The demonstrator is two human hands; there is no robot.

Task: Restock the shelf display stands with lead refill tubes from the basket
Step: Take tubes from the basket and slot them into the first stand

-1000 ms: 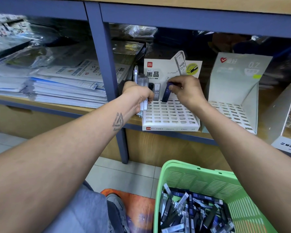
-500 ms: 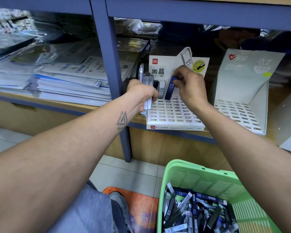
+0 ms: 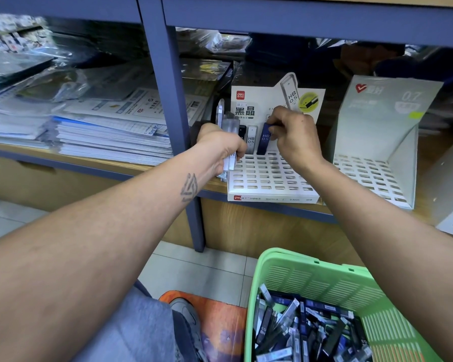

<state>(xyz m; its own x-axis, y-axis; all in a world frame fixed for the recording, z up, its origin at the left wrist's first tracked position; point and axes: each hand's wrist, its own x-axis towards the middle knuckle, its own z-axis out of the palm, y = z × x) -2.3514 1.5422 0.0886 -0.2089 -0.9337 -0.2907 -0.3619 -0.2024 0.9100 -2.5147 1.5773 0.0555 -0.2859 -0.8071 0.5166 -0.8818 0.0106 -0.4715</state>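
Pinching the top of a dark blue tube (image 3: 263,139), the right hand (image 3: 293,138) holds it upright with its lower end at the back row of the white display stand (image 3: 272,176), beside a white tube (image 3: 251,139) standing there. The left hand (image 3: 220,145) grips a bundle of clear tubes (image 3: 230,126). If the blue tube misses its slot, it may tip and knock its neighbour; the loose bundle may also slip. The green basket (image 3: 311,280) waits below, full.
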